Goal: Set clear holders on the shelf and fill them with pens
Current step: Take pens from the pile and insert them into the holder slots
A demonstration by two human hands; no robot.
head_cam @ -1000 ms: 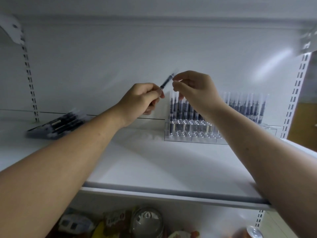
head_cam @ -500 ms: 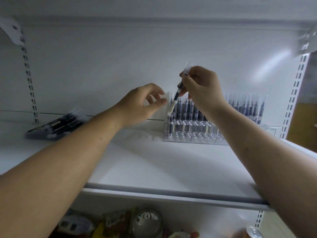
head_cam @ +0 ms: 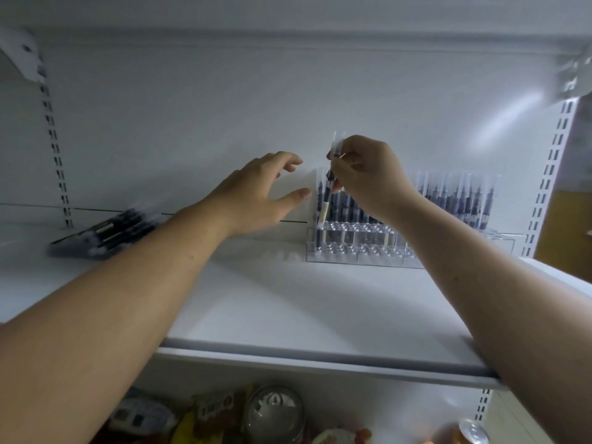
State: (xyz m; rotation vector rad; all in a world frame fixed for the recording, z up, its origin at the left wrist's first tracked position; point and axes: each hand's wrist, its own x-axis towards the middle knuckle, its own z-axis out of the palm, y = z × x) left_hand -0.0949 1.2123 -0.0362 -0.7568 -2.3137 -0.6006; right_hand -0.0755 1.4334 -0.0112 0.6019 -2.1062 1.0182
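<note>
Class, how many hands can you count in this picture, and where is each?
2. The left hand is open above the shelf, beside the clear holder's left end; the right hand pinches a pen over that holder.

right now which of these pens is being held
The pen pinched by the right hand, nearly upright at the left end of the clear holder. The other pens stand free in the holder or lie in a bundle at the shelf's left.
</note>
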